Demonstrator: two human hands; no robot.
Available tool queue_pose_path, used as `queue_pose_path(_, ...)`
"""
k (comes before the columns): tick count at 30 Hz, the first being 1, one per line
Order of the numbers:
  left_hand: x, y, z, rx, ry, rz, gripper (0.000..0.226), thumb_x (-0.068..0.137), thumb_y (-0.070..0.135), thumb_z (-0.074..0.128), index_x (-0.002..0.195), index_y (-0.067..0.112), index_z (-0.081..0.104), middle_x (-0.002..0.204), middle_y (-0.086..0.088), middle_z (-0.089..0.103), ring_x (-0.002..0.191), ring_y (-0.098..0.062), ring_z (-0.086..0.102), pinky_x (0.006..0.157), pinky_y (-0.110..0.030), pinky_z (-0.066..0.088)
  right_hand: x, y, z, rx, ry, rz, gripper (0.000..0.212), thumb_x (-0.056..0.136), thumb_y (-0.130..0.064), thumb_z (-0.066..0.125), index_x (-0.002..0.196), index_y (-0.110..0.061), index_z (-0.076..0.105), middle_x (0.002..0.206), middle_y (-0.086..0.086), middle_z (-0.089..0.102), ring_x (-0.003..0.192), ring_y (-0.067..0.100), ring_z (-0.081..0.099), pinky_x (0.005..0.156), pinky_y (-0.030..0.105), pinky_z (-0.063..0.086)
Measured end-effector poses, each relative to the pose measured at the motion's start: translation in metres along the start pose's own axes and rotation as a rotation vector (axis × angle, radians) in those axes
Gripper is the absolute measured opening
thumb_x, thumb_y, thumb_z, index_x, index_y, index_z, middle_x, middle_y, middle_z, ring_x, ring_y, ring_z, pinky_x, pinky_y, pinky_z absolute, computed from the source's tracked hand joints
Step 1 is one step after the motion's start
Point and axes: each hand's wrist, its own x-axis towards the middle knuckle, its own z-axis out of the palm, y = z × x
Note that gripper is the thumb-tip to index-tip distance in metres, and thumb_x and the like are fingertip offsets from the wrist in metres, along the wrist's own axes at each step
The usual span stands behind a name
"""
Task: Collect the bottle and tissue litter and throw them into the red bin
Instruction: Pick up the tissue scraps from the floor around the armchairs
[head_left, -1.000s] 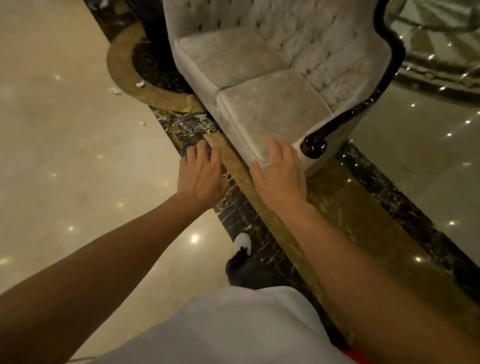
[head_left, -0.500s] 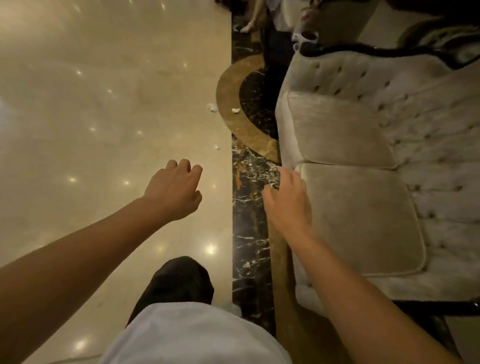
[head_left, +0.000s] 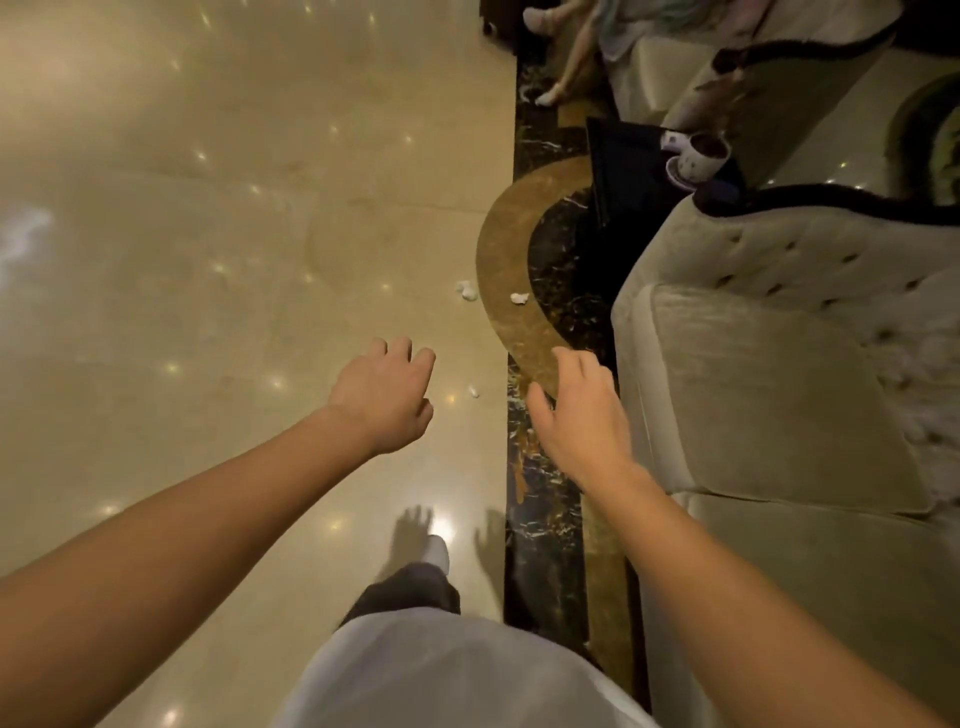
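Note:
Three white crumpled tissue scraps lie on the polished floor ahead. One tissue (head_left: 466, 290) rests on the beige marble. A second tissue (head_left: 519, 298) sits on the gold arc inlay. A small third scrap (head_left: 473, 391) lies just right of my left hand (head_left: 384, 397). That hand hovers over the beige floor with its fingers loosely curled and nothing in it. My right hand (head_left: 576, 410) is stretched out over the dark marble strip, fingers apart and empty. No bottle and no red bin are in view.
A beige tufted sofa (head_left: 779, 389) with black trim fills the right side. A dark side table (head_left: 639, 182) behind it carries a cup on a saucer (head_left: 701, 156). A seated person's legs (head_left: 566, 62) show at the top. My own leg and shoe (head_left: 436, 553) are below.
The view has swung left and forward along the sofa. The tissue scraps are nearer. Both hands stay stretched out in front of me and empty.

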Motion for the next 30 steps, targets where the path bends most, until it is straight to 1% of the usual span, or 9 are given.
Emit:
queue_pose_path(3, 0.073, -0.029, -0.021, 0.006, -0.048, 0.038, 0.039, 0.087, 0.037, 0.052, 0.116, 0.012, 0.047, 0.115, -0.015, 0.052, 0.105, -0.035, 0.049, 0.078, -0.043, 0.049, 0.064, 0.001, -0.004, 0.016, 0.015, 0.062, 0.048, 0.096, -0.034, 0.048, 0.138, -0.01, 0.045, 0.127, 0.009, 0.052, 0.109, 0.026, 0.048, 0.085, 0.042, 0.047)
queue_pose_path(5, 0.124, -0.046, -0.029, 0.015, -0.061, 0.056, 0.039, 0.087, 0.037, 0.053, 0.116, 0.012, 0.047, 0.115, -0.015, 0.052, 0.105, -0.035, 0.048, 0.083, -0.046, 0.049, 0.108, 0.008, -0.003, 0.017, 0.016, 0.091, 0.047, 0.097, -0.034, 0.047, 0.138, -0.011, 0.044, 0.127, 0.009, 0.052, 0.11, 0.025, 0.047, 0.086, 0.042, 0.047)
queue_pose_path(11, 0.28, -0.085, -0.044, 0.055, -0.072, 0.051, 0.041, 0.085, 0.037, 0.054, 0.118, 0.013, 0.047, 0.117, -0.014, 0.052, 0.107, -0.035, 0.048, 0.081, -0.044, 0.049, 0.258, 0.04, 0.028, 0.016, -0.007, 0.174, 0.049, 0.096, -0.036, 0.047, 0.139, -0.011, 0.043, 0.132, 0.008, 0.051, 0.114, 0.025, 0.047, 0.088, 0.039, 0.044)
queue_pose_path(14, 0.358, -0.093, -0.049, 0.041, -0.105, 0.021, 0.043, 0.086, 0.039, 0.054, 0.12, 0.014, 0.046, 0.119, -0.014, 0.05, 0.11, -0.035, 0.046, 0.077, -0.043, 0.048, 0.337, 0.052, 0.043, 0.047, -0.018, 0.174, 0.045, 0.094, -0.03, 0.05, 0.133, -0.007, 0.049, 0.123, 0.011, 0.055, 0.108, 0.028, 0.05, 0.086, 0.038, 0.046)
queue_pose_path(17, 0.427, -0.098, -0.049, 0.034, -0.175, 0.028, 0.048, 0.087, 0.04, 0.053, 0.126, 0.013, 0.043, 0.122, -0.014, 0.048, 0.112, -0.036, 0.046, 0.082, -0.044, 0.05, 0.403, 0.064, 0.057, 0.058, -0.02, 0.145, 0.039, 0.09, -0.023, 0.054, 0.124, -0.004, 0.057, 0.111, 0.014, 0.059, 0.096, 0.031, 0.055, 0.079, 0.041, 0.05)
queue_pose_path(19, 0.472, -0.103, -0.052, 0.004, -0.198, 0.023, 0.048, 0.088, 0.039, 0.053, 0.127, 0.012, 0.043, 0.122, -0.014, 0.049, 0.111, -0.036, 0.046, 0.082, -0.045, 0.05, 0.452, 0.071, 0.064, 0.049, -0.108, 0.191, 0.036, 0.093, -0.029, 0.049, 0.124, -0.012, 0.054, 0.116, 0.009, 0.057, 0.102, 0.028, 0.053, 0.079, 0.038, 0.048)
queue_pose_path(22, 0.528, -0.112, -0.054, -0.053, -0.221, 0.041, 0.046, 0.087, 0.035, 0.055, 0.126, 0.012, 0.046, 0.118, -0.013, 0.051, 0.108, -0.035, 0.048, 0.075, -0.042, 0.049, 0.507, 0.079, 0.077, 0.058, -0.138, 0.224, 0.04, 0.096, -0.035, 0.044, 0.129, -0.013, 0.05, 0.123, 0.009, 0.056, 0.108, 0.026, 0.051, 0.082, 0.036, 0.045)
queue_pose_path(26, 0.633, -0.136, -0.019, -0.088, -0.337, 0.084, 0.048, 0.088, 0.034, 0.053, 0.13, 0.012, 0.044, 0.121, -0.012, 0.051, 0.11, -0.033, 0.047, 0.076, -0.041, 0.047, 0.587, 0.096, 0.12, 0.012, -0.224, 0.297, 0.047, 0.096, -0.032, 0.046, 0.137, -0.01, 0.043, 0.127, 0.012, 0.054, 0.113, 0.026, 0.05, 0.085, 0.033, 0.042)
queue_pose_path(30, 0.739, -0.162, 0.057, -0.025, -0.471, 0.16, 0.046, 0.089, 0.036, 0.052, 0.128, 0.013, 0.044, 0.121, -0.011, 0.05, 0.112, -0.032, 0.047, 0.073, -0.038, 0.043, 0.649, 0.128, 0.193, 0.05, -0.231, 0.46, 0.046, 0.094, -0.035, 0.052, 0.135, -0.014, 0.045, 0.123, 0.009, 0.054, 0.11, 0.027, 0.052, 0.076, 0.035, 0.039)
